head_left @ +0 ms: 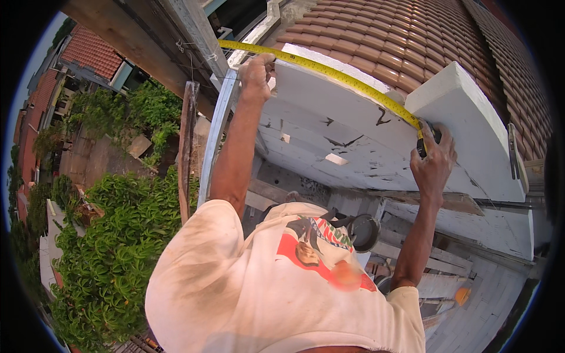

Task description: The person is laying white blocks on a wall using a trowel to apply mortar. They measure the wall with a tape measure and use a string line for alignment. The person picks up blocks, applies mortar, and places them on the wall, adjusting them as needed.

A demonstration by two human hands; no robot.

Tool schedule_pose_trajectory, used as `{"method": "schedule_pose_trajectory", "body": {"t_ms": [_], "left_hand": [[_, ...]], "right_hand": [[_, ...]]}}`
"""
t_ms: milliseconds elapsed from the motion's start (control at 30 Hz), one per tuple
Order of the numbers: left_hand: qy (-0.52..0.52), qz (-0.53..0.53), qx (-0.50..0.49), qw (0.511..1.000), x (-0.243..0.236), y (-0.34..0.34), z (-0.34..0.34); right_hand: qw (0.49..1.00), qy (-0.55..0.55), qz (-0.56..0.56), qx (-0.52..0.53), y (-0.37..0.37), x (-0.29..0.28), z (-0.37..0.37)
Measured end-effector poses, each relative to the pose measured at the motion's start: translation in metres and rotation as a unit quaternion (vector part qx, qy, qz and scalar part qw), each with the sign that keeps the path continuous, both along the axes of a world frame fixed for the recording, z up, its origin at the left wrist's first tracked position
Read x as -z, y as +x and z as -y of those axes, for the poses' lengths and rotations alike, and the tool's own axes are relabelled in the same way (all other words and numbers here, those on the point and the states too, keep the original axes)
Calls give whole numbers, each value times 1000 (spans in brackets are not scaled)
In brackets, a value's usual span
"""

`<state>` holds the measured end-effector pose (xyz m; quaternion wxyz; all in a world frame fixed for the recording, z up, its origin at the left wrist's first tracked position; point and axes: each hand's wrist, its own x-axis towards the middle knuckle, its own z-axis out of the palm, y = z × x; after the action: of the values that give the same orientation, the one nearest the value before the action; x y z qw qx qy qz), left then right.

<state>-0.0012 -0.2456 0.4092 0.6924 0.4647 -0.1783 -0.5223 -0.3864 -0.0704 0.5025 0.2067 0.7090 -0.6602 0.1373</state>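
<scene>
A yellow tape measure blade (338, 72) runs along the top edge of a white block wall (335, 112), from a grey post at the far left down to the right. My right hand (434, 154) is closed around the tape measure's dark case (421, 147), at the wall's right part. At the wall's left corner my left hand (256, 75) has its fingers curled against the blade's lower edge. Part of its grip is hidden. Just to the right of my right hand a thick white block (465, 112) stands up from the wall.
Behind the wall slopes a brown tiled roof (376, 29). A metal channel (216, 129) and a wooden strip (187, 147) stand beside my left arm. Below are scaffold planks (435, 265) and a dark bucket (363, 233). Green trees (112, 253) lie far below on the left.
</scene>
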Motion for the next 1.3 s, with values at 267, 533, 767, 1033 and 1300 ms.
{"method": "schedule_pose_trajectory", "body": {"t_ms": [267,533,767,1033,1300], "left_hand": [[-26,1,34,999,4,4,0],[-24,3,22,999,-7,-1,-9],[-51,-10,25,998,3,4,-4],[-47,-9,34,998,-10,2,-7],[-18,13,-1,1000,-2,5,1]], "right_hand": [[1000,-1,17,-2,1,4,1],[1000,8,1,-22,-2,1,-1],[999,-2,13,-30,-3,3,0],[1000,7,16,-3,7,-4,-1],[999,5,45,7,-2,-5,0]]}}
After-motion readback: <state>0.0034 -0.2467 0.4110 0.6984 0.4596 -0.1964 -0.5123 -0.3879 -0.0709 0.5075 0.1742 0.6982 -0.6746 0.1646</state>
